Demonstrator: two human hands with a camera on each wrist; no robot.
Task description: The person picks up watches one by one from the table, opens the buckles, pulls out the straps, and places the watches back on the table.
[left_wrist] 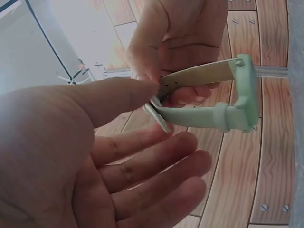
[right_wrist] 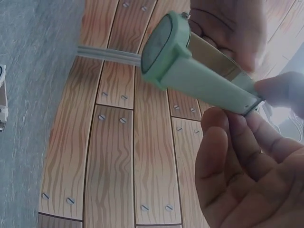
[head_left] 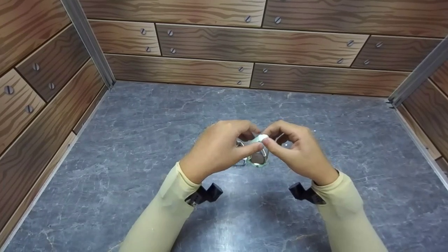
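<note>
A mint-green wristwatch (left_wrist: 246, 95) hangs between both hands, its strap looped with the buckle end up and the case lowest in the head view. My left hand (head_left: 217, 148) pinches the strap near the buckle (left_wrist: 156, 114) between thumb and index finger, the other fingers spread loosely below. From the opposite side, my right hand (head_left: 297, 148) grips the strap end with thumb and fingertips. The round dial (right_wrist: 157, 42) faces away from the hands in the right wrist view. Fingers partly cover the buckle.
A small metallic object (head_left: 240, 162) lies on the grey marbled tabletop (head_left: 157, 115), partly hidden behind the left thumb. Wood-plank-patterned walls (head_left: 210, 40) enclose the table at the back and both sides. A black wrist camera (head_left: 210, 192) sticks out from the left sleeve.
</note>
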